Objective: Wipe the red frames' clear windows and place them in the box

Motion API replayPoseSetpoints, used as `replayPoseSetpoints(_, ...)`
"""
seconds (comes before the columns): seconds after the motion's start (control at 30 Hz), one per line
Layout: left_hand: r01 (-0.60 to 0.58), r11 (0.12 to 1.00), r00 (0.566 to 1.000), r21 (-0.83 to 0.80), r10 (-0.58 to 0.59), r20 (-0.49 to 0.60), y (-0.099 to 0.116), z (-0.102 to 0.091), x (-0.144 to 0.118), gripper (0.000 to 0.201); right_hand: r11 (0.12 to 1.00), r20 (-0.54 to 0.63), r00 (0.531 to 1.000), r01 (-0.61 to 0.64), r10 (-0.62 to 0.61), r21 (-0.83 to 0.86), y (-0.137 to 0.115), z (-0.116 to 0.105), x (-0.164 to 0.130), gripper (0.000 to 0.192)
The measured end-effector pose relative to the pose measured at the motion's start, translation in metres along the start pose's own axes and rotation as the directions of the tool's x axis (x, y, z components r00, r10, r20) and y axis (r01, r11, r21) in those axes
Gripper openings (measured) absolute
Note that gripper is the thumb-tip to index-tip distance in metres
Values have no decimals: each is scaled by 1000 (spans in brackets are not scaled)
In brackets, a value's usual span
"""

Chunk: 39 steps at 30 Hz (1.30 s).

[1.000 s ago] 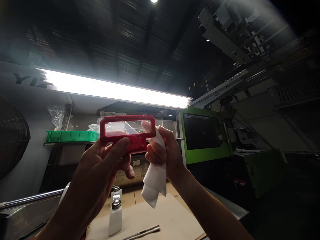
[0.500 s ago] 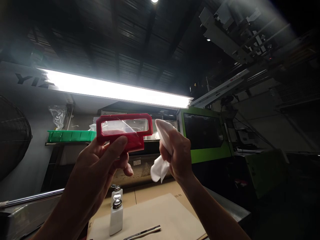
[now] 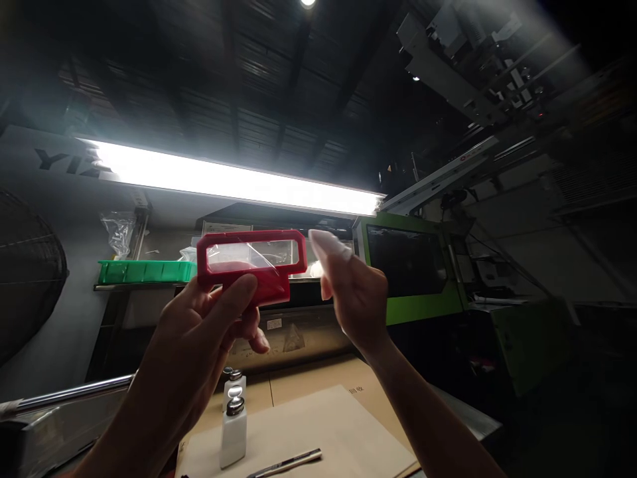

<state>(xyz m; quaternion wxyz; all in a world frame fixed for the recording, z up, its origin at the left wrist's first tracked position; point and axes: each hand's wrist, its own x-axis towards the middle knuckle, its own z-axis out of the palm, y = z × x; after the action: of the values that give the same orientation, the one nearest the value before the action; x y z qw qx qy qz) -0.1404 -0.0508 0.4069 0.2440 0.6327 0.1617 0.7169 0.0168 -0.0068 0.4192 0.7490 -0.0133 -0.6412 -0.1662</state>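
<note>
A red plastic frame [image 3: 253, 289] with a clear window is gripped in my left hand [image 3: 209, 332], thumb on its near face. It is raised in front of me beneath the lamp. My right hand [image 3: 362, 302] is closed round a white cloth [image 3: 326, 244], a wrapped tip of which points up and left. The cloth tip sits just right of the frame, with a small gap between them. Part of the cloth is hidden by my fingers. Below the hands, two white bottles with metal tops, the nearer bottle [image 3: 233, 438] and one behind, stand on cardboard [image 3: 318, 425].
A pen-like tool [image 3: 288, 463] lies on the cardboard. A long tube lamp [image 3: 239, 182] hangs above the frame. Behind stands a shelf with a green tray [image 3: 144, 272]. A fan [image 3: 30, 272] is at left, and a green-and-black machine [image 3: 405, 265] at right.
My right hand has shifted slightly right and turned, and the hanging end of the cloth no longer shows below it. The frame and the scene sit slightly further right in view.
</note>
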Motion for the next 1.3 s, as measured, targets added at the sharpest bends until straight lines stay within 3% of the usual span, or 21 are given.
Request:
replayPoseSetpoints(0.1, 10, 999, 1000, 31, -10, 1, -1, -4, -1, 28, 939, -62, 958, -261, 281, 225, 4, -5, -5, 27)
replayPoseSetpoints(0.2, 2, 988, 1000, 155, 2, -26, -6, -14, -4, 38, 907, -76, 935, -313, 347, 282, -2, -16, -16, 34)
replayPoseSetpoints(0.27, 11, 972, 1000, 237, -9, -8, -12, -21, -7, 40, 905, -26, 938, -325, 345, 275, -15, -22, -30, 39)
replayPoseSetpoints(0.37, 39, 954, 998, 296, -53, 39, -20, -30, -12, 40, 931, 146, 949, -306, 281, 200, -41, -21, -59, 35)
replayPoseSetpoints(0.47, 53, 931, 998, 361, -63, 18, -25, -35, -15, 44, 974, 399, 894, -228, 204, 13, -58, -10, -85, 8)
replayPoseSetpoints(0.53, 96, 905, 995, 415, -91, -32, -26, -36, -16, 48, 991, 542, 830, -96, 132, -94, -57, -1, -93, 43)
replayPoseSetpoints(0.6, 131, 883, 991, 450, -121, -50, -27, -38, -17, 55, 988, 601, 795, 16, 81, -154, -49, 6, -95, 63)
replayPoseSetpoints(0.8, 70, 849, 997, 524, -64, -30, -34, -42, -20, 56, 887, 584, 791, 121, 185, -445, -14, 15, -93, 69)
replayPoseSetpoints(0.9, 33, 822, 999, 569, -13, -40, -40, -43, -22, 57, 873, 588, 782, 124, 207, -472, -9, 16, -98, 71)
replayPoseSetpoints(0.97, 41, 827, 999, 560, -16, -50, -43, -46, -23, 55, 922, 562, 800, 29, 210, -386, -12, 14, -100, 69)
replayPoseSetpoints(1.03, 66, 866, 998, 496, -47, -52, -46, -48, -24, 53, 951, 479, 822, -244, 306, -190, -16, 10, -98, 63)
replayPoseSetpoints(1.07, 81, 891, 997, 446, -68, -45, -46, -49, -25, 51, 908, 429, 812, -417, 395, -46, -17, 8, -97, 57)
replayPoseSetpoints(1.13, 112, 931, 994, 348, -110, -25, -46, -51, -27, 47, 681, 377, 723, -683, 579, 264, -16, 5, -93, 43)
replayPoseSetpoints(1.23, 167, 946, 983, 277, -181, 26, -45, -52, -30, 41, 309, 440, 577, -782, 688, 541, -5, 6, -92, 31)
replayPoseSetpoints(1.3, 227, 936, 970, 270, -242, 23, -44, -51, -33, 42, 145, 536, 514, -799, 670, 584, 4, 11, -95, 31)
